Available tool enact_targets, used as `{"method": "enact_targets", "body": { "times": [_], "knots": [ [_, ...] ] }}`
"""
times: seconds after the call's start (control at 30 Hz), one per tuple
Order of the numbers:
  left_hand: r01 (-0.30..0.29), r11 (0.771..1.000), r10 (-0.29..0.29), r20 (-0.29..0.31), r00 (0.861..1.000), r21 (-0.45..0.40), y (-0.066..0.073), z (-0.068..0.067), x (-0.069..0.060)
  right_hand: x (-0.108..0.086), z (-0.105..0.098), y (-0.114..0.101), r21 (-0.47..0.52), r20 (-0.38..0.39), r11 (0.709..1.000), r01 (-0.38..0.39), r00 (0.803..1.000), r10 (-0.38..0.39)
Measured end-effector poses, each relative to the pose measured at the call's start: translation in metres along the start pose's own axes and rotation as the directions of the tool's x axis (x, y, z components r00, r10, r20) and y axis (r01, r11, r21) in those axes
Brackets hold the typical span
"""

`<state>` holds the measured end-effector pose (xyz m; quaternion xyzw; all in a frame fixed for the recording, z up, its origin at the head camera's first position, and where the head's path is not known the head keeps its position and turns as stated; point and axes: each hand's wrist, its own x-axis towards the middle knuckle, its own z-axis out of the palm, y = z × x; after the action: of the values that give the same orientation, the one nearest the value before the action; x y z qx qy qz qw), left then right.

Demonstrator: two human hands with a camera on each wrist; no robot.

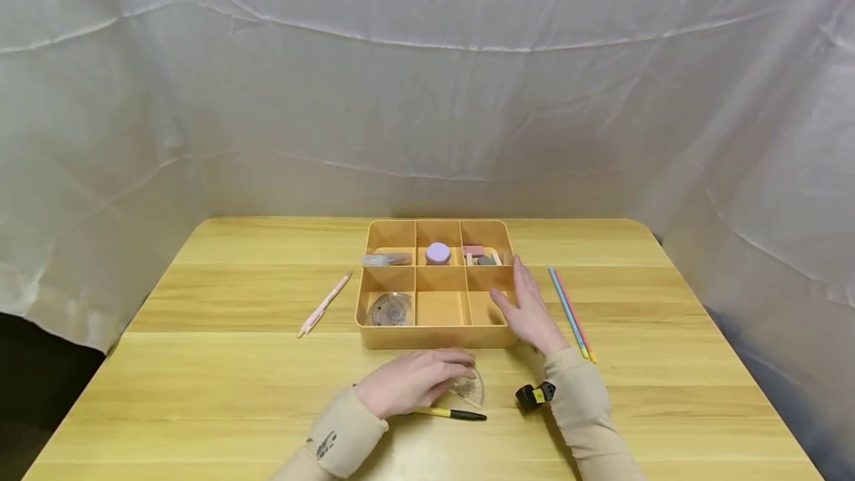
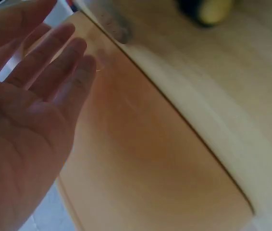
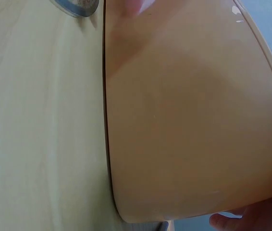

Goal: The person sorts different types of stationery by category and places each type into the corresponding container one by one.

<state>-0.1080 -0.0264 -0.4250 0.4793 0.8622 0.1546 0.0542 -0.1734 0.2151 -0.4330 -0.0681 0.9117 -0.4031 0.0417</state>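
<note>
Clear protractor (image 1: 473, 390) on counter (image 1: 220, 392), in front of six-compartment box (image 1: 437, 337).
We found the left hand (image 1: 417, 381) loosely relaxed over the protractor, contact unclear; the right hand (image 1: 530, 314), fingers extended, lay at the box's right side, thumb over its front-right compartment; yellow-and-black pen (image 1: 461, 415) sat nearby.

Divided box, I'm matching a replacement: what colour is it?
The box: light orange, best seen in the head view.

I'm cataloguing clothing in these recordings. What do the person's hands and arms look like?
The left hand and right hand wear no gloves. The left sleeve and right sleeve are beige, with wide cuffs. The left cuff bears a small dark marking; none shows on the right.
</note>
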Motion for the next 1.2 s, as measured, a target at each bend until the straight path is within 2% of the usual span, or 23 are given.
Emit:
{"method": "enact_targets", "body": {
  "times": [0.3, 0.5, 0.6, 0.83, 1.2],
  "knots": [
    [0.036, 0.999, -0.038, 0.087, 0.995, 0.021, -0.002, 0.007, -0.0002, -0.0013, -0.0002, -0.0013, -0.016, -0.008, 1.0, -0.01, 1.0, 0.01],
    [0.057, 0.998, -0.061, 0.107, 0.992, 0.04, -0.0007, 0.0079, -0.0007, -0.0006, 0.0002, -0.0006, -0.018, -0.015, 1.0, -0.004, 1.0, 0.004],
    [0.055, 0.998, -0.059, 0.097, 0.994, 0.045, -0.001, 0.0089, -0.0009, 0.0, 0.0002, 0.0, -0.02, -0.015, 1.0, -0.001, 1.0, 0.001],
    [0.005, 0.999, -0.006, 0.029, 1.0, 0.049, -0.0028, 0.0096, -0.0026, 0.0004, -0.0001, 0.0007, -0.018, -0.013, 1.0, 0.008, 1.0, -0.008],
    [0.079, 0.997, -0.079, -0.013, 0.997, 0.016, -0.0025, 0.0097, -0.0023, 0.0001, -0.0005, 0.0004, -0.021, -0.007, 1.0, 0.003, 1.0, -0.004]
  ]
}}
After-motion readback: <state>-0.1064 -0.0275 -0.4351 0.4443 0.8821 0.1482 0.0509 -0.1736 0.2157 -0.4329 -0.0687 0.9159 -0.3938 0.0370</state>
